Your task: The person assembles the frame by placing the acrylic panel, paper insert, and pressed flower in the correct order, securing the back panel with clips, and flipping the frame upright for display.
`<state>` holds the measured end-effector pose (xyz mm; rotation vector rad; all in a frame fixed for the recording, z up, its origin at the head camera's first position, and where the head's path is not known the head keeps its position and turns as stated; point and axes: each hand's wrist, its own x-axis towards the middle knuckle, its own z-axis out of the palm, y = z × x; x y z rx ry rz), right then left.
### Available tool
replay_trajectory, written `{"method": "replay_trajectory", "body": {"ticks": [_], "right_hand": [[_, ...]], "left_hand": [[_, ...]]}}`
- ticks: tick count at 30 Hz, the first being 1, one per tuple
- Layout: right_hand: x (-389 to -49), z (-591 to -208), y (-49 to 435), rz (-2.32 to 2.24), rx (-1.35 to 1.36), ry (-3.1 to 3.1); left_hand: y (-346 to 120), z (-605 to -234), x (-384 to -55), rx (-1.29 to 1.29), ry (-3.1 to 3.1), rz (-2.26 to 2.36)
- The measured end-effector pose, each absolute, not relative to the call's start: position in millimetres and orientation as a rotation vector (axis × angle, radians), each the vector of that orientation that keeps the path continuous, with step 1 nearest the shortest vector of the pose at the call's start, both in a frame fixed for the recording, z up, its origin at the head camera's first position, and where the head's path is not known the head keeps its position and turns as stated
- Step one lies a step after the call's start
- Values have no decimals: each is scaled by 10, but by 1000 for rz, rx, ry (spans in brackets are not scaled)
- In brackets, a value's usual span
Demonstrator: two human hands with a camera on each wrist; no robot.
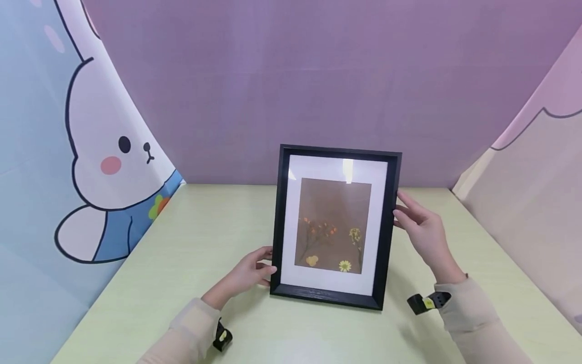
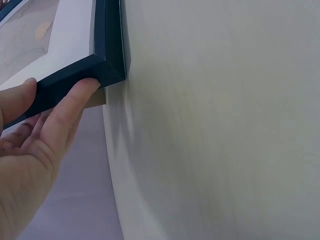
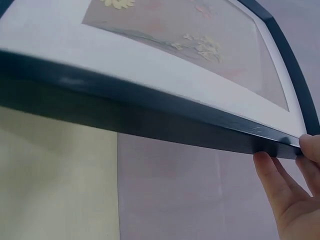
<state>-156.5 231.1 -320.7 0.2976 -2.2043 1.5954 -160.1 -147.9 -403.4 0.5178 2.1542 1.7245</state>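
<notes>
A black picture frame (image 1: 334,299) stands nearly upright over the table, slightly tilted, its front facing me. Inside, a white mat surrounds a brown panel (image 1: 334,202) with dried flowers, orange sprigs and yellow blossoms among them. My left hand (image 1: 250,270) holds the frame's lower left side; the left wrist view shows the thumb at the front and fingers along the edge near a corner. Higher up, my right hand (image 1: 425,235) pinches the right side by its edge, fingertips against the frame's outer side in the right wrist view. The frame's back is hidden.
The pale green tabletop (image 1: 218,217) runs back to a purple cloth backdrop (image 1: 291,91). A cartoon rabbit print (image 1: 109,151) covers the left side cloth, and a pale printed cloth (image 1: 536,192) hangs at the right. Both wrists wear black straps.
</notes>
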Motion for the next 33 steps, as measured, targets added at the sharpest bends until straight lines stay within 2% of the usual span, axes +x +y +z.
{"method": "replay_trajectory", "body": {"ticks": [13, 33], "right_hand": [[-1754, -3157, 2276, 1696, 298, -2250], [-1740, -3155, 2296, 1678, 305, -2292]], "left_hand": [[-1519, -4021, -1571, 496, 2134, 1732], [-1542, -4015, -1615, 509, 2155, 1652]]}}
